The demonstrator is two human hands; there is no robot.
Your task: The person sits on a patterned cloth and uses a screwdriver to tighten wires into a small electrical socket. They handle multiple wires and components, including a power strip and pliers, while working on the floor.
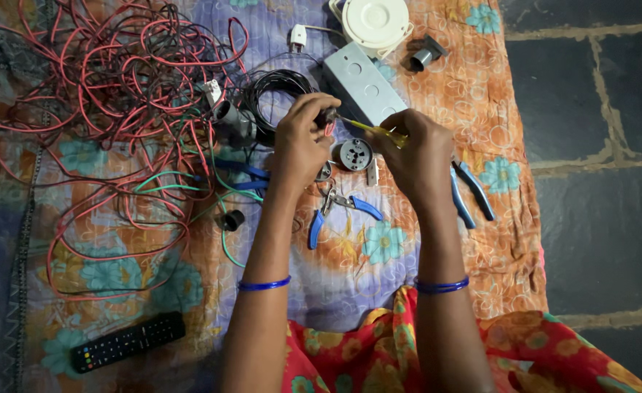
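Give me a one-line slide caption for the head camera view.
Left hand pinches a small part while right hand works a yellow screwdriver into it, above blue-handled pliers.

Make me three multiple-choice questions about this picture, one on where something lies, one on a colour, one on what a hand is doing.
1. Where does the remote control lie?
A. at the lower left of the cloth
B. on the grey metal box
C. on the stone floor

2. What colour are the handles of the pliers between the forearms?
A. red
B. blue
C. yellow

3. What is the right hand doing?
A. resting flat on the cloth
B. gripping a yellow screwdriver
C. holding the remote control

Answers: 1 A, it sits on the flowered cloth below the tangle of wires. 2 B, both handles are blue. 3 B, its fingers close round the handle, the tip toward the left hand.
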